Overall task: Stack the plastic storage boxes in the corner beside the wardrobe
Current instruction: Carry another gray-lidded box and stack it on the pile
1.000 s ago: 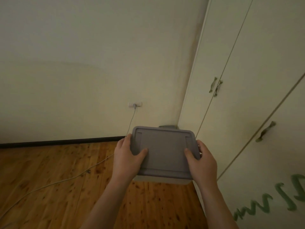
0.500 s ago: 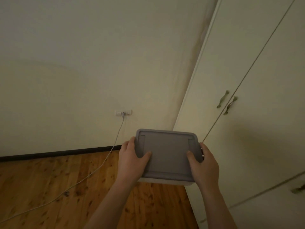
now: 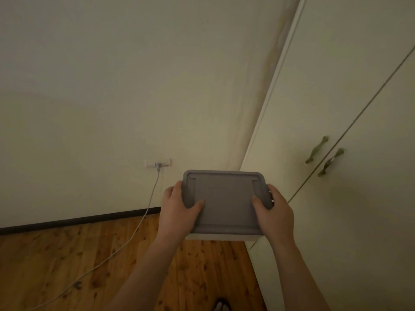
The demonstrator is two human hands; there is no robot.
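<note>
Together we clamp the grey-lidded storage box between left hand and right hand, thumbs on top, near the wardrobe.

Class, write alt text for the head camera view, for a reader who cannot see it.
Two bare hands, left hand and right hand, hold a grey-lidded plastic storage box above a wooden floor, facing the corner between a cream wall and a white wardrobe. A white cable trails from a wall socket.

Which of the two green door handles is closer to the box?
The left handle. It sits on the wardrobe door nearer the box; the right handle is just past the door gap, farther away.
</note>
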